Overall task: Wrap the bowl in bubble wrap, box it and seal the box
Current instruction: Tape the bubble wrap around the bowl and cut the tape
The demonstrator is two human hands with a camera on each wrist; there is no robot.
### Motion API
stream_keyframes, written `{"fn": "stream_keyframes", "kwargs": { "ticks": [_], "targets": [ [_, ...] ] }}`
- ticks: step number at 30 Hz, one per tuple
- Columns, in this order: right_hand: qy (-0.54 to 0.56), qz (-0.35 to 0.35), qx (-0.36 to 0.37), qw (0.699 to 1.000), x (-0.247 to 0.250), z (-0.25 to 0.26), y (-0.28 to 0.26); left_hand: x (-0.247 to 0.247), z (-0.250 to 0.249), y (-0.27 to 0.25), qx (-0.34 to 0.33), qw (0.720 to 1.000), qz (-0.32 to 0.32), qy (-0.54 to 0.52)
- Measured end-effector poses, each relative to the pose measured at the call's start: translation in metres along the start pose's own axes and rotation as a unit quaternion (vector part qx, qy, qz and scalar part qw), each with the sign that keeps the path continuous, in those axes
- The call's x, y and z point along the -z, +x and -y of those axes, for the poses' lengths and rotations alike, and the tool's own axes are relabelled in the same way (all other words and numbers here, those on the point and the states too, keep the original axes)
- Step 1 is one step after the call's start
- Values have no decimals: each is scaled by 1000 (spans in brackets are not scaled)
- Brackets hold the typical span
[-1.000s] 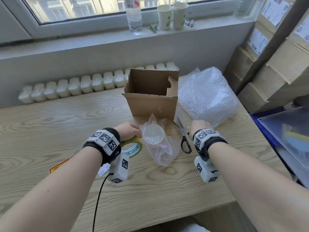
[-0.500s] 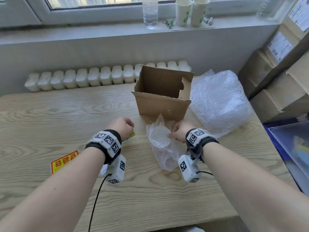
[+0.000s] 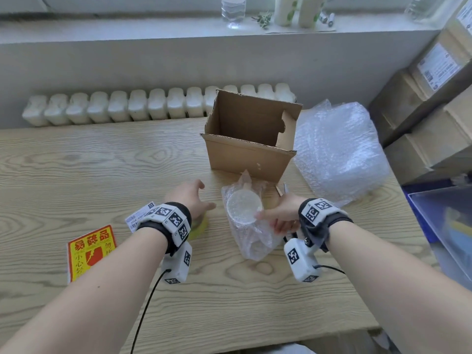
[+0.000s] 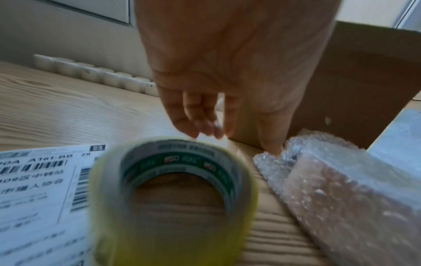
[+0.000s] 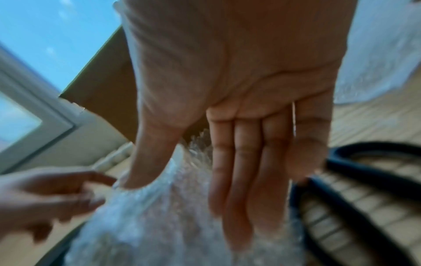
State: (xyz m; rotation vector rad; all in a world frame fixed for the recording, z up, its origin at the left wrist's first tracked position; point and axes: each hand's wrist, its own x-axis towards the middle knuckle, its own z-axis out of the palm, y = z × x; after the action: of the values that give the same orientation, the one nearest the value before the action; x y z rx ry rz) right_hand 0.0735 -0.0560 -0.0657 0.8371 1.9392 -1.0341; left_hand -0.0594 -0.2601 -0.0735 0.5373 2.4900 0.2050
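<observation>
Head view: we see the cardboard box (image 3: 251,141) upright on the bench (image 3: 102,162), top flaps open, inside looks bare as far as we can see. Just in front of it lies the bowl (image 3: 244,206), already inside a bubble wrap bundle (image 3: 251,236), not in the box. A loose bubble wrap pile (image 3: 339,152) sits right of the box. Right hand (image 3: 282,213) is on the bundle's right side, thumb at the bowl rim, fingers below; grip looks loose, not closed around it. Left hand (image 3: 190,198) hovers left of the bundle, fingers spread, holding nothing, above the tape roll (image 3: 200,227). A red and yellow sticker (image 3: 90,251) and a shipping label (image 3: 139,218) lie left of that. Windowsill carries a water bottle (image 3: 233,8) and two paper cups (image 3: 297,10).

Left wrist view: tape roll (image 4: 175,194) fills the foreground, lying flat, bench grain visible through its core. Left hand (image 4: 227,72) above it, fingers (image 4: 193,115) relaxed and hanging, clear of the roll. Label (image 4: 38,189) print is partly legible here. Bundle (image 4: 341,189) at right, box wall (image 4: 364,81) behind.

Right wrist view: blurred. Right hand (image 5: 239,90) with straight fingers (image 5: 239,171) laid on the bundle (image 5: 170,225), thumb on its top edge; open grip, pressing. Black scissor handles (image 5: 364,189) show at right, mostly hidden by the wrist in the head view. Left hand (image 5: 45,194) enters from the left.
</observation>
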Motion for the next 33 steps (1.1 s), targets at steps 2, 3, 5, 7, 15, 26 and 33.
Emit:
{"fn": "stream_keyframes", "kwargs": {
  "ticks": [2, 3, 5, 7, 15, 26, 33],
  "targets": [
    [-65, 83, -35, 994, -2, -6, -6, 1, -8, -1, -17, 999, -42, -19],
    [-79, 98, -48, 991, -6, -9, -5, 1, -12, -1, -30, 998, -46, -40],
    [-56, 70, -49, 995, -16, -10, -3, 0, -24, 0, -67, 994, -39, -73],
    [-32, 22, -47, 998, -19, -9, -2, -4, -35, 1, -106, 991, -32, -75],
    [199, -160, -104, 961, 0, -36, -7, -19, -56, 6, -107, 992, 44, -52],
    [341, -122, -26, 932, -15, -45, -9, -27, -32, 10, 2, 958, 97, -269],
    [309, -91, -52, 945, -20, -35, -4, -14, -30, 8, -27, 955, 185, -231]
  ]
}}
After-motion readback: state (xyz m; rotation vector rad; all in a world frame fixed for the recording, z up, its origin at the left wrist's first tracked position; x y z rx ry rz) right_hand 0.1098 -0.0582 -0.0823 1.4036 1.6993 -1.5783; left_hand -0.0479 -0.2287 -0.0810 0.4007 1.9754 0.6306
